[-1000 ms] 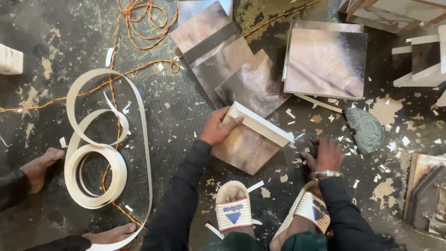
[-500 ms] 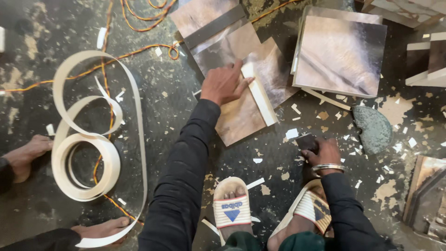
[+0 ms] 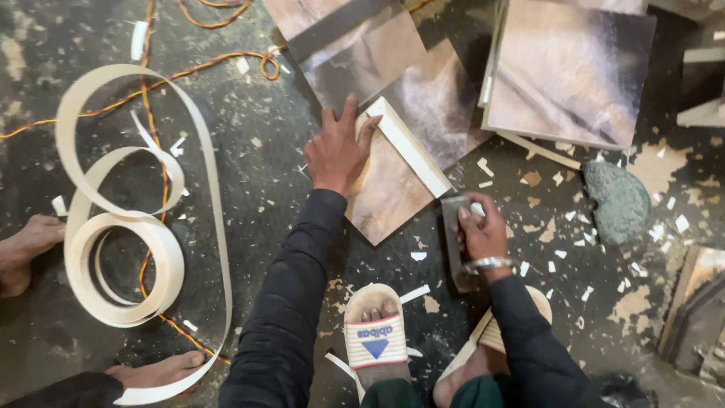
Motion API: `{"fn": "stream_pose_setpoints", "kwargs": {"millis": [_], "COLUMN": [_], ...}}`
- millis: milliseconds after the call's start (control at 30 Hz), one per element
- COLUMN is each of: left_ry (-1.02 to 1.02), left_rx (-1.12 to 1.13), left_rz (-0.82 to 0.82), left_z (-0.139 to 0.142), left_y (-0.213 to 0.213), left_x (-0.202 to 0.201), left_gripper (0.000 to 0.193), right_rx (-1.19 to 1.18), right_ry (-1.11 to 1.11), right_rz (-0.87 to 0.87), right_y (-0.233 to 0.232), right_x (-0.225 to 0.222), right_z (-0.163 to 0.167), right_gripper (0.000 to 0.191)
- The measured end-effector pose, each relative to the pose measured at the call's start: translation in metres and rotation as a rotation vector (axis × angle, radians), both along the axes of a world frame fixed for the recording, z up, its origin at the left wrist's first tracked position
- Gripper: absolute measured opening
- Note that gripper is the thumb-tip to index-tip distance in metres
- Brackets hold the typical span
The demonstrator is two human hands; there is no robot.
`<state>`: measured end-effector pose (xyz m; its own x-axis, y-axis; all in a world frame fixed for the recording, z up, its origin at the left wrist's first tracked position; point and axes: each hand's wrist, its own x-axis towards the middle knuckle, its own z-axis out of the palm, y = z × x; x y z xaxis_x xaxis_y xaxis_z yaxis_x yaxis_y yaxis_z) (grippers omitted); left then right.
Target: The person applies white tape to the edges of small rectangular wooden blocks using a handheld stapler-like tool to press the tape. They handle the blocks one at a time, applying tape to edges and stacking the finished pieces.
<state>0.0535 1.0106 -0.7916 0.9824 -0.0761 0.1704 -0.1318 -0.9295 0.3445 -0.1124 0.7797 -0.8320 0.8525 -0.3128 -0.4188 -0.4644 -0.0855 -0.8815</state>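
Observation:
My left hand [image 3: 340, 151] lies flat, fingers spread, on the upper left part of a small brown laminated panel [image 3: 389, 196] on the dark floor. A cream edge strip [image 3: 411, 147] runs along the panel's upper right side, beside my fingertips. My right hand [image 3: 479, 230] is lower right of the panel, closed around a flat dark grey rectangular tool [image 3: 453, 245] that stands on the floor. A metal bangle sits on that wrist. The two hands are apart, with the panel's lower corner between them.
More laminated panels lie beyond [image 3: 362, 53] and at upper right [image 3: 574, 68]. A grey stone [image 3: 618, 200] lies to the right. A coil of cream edge banding [image 3: 124, 249] and an orange twisted cable [image 3: 151, 68] are on the left, near another person's bare feet [image 3: 26, 245]. My sandalled foot [image 3: 375, 340] is below.
My left hand has pushed the small panel away and turned it, then settled flat on it. My right hand has come off the panel's corner and holds the dark tool beside it.

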Motion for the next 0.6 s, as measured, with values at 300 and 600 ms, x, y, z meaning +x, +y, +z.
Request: {"fn": "stream_pose_setpoints", "kwargs": {"millis": [300, 600], "left_ry": [0.087, 0.122], "left_rx": [0.038, 0.011], "left_rz": [-0.092, -0.133], "left_z": [-0.017, -0.027], "left_y": [0.006, 0.007], "left_x": [0.002, -0.015], "left_gripper": [0.068, 0.077], "right_rx": [0.054, 0.122], "right_ry": [0.119, 0.030], "right_rz": [-0.019, -0.019], "right_y": [0.006, 0.012], "right_x": [0.000, -0.021], "right_z": [0.000, -0.002], "right_gripper": [0.030, 0.026]}}
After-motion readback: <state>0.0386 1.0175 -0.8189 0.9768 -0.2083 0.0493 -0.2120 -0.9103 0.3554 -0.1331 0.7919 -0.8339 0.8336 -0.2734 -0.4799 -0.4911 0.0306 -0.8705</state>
